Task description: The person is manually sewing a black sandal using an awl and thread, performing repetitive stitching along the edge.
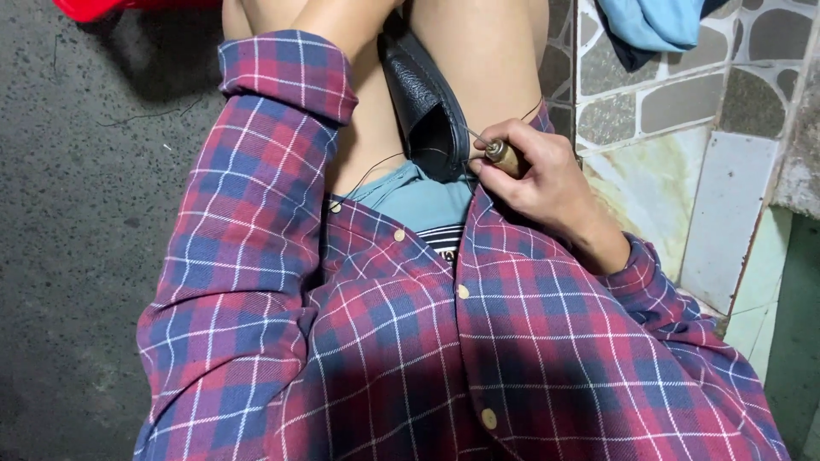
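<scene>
My right hand (538, 175) grips a stitching awl (500, 155) with a wooden handle and a thin metal needle. The needle points into the rim of a black leather shoe (427, 107) that lies between my bare legs. A dark thread (371, 171) runs from the shoe across my lap. My left forearm, in a red and blue plaid sleeve (282, 72), reaches up past the shoe. The left hand itself is cut off by the top edge of the frame.
Dark rough floor (77, 213) fills the left side. A wall of patterned stone tiles (675, 102) stands close on the right, with a blue cloth (653, 24) hanging at its top. A red object (90, 7) sits at the top left corner.
</scene>
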